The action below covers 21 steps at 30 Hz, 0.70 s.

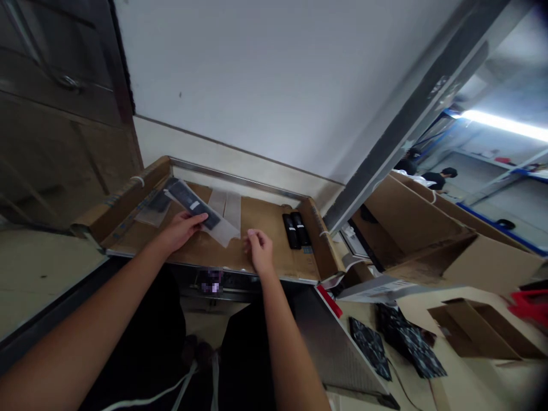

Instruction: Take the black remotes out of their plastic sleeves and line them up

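My left hand [182, 228] pinches a translucent plastic bag [226, 231] with a long black bar-shaped item [192, 202] inside it. A small white label shows on that item. My right hand [260, 251] is a short way to the right, over the cardboard-lined tray [257, 217], its fingers curled in and nothing seen in them. Flat translucent bags [232, 211] lie behind the left hand. Another bag [152, 214], with something dark in it, rests at the tray's left end. To the right, black bar-shaped items [295, 231] with white labels lie side by side.
A pale wall panel [257, 85] rises behind the tray, with a grey post [411, 114] at its right. Large cardboard boxes [428, 228] stand to the right. Dark patterned packages [406, 342] lie below them. People [436, 178] are in the far background.
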Motion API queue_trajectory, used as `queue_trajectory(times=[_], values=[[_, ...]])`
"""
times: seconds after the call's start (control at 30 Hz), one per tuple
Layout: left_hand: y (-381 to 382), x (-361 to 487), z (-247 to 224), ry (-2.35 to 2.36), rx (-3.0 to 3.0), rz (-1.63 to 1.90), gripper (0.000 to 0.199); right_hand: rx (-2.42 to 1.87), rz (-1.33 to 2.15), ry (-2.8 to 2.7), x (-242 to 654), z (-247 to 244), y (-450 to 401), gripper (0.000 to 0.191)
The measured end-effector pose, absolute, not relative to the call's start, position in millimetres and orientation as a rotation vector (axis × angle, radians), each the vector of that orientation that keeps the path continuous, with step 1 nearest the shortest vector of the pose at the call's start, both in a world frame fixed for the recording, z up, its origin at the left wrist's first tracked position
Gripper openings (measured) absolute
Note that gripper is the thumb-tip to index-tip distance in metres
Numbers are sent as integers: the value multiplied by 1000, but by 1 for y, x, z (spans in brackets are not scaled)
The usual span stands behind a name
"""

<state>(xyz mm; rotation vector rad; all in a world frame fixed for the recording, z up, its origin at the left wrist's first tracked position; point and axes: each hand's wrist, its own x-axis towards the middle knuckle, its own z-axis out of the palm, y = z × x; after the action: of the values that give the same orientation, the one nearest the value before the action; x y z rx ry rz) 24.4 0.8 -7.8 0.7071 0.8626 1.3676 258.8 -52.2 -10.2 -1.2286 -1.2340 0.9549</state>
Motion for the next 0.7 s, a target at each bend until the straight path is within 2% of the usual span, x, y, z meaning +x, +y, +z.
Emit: queue_trajectory(times=[0.13, 0.33, 0.53, 0.7], values=[[-2, 22, -16, 900, 931, 1194, 32, -1012, 1256, -1166, 222, -6, -57, 42], [-1, 19, -22, 1016, 1078, 1125, 36, -1055, 1547, -1147, 200, 0, -57, 51], [1, 22, -9, 950, 829, 1351, 44, -1023, 1595, -1103, 204, -5, -55, 45], [7, 19, -1, 1022, 648, 1518, 36, -979, 1607, -1068, 210, -11, -52, 45]])
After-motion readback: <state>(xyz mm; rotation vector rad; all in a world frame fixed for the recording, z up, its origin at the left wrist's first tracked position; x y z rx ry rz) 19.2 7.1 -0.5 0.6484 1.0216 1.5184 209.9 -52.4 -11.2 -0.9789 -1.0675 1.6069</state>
